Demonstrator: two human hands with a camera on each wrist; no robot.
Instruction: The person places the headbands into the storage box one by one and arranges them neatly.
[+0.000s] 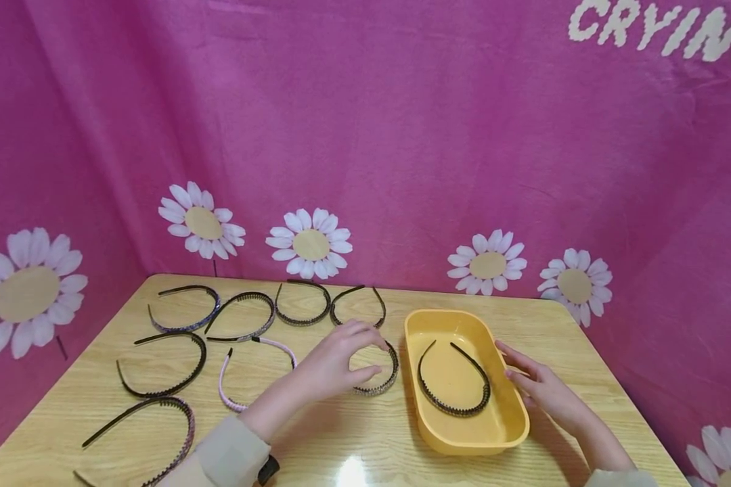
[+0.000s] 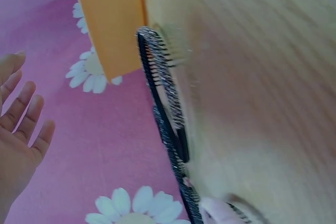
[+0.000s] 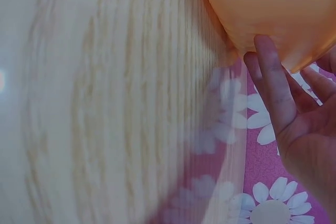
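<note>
On my feed I count nine headbands (image 1: pixel 204 353) in all: eight on the one worktop (image 1: pixel 317 433), a single pink one (image 1: pixel 222 389) among them, and the ninth headband (image 1: pixel 463 411) inside the only tray (image 1: pixel 463 446). I also see one left hand (image 1: pixel 341 362), one right hand (image 1: pixel 542 389), two sleeves (image 1: pixel 231 453) and six printed daisies (image 1: pixel 311 243).

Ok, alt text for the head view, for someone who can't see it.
A person's left hand hovers above a headband on a table; the right hand touches a yellow tray with another headband inside. Seven more headbands lie left of it.
</note>
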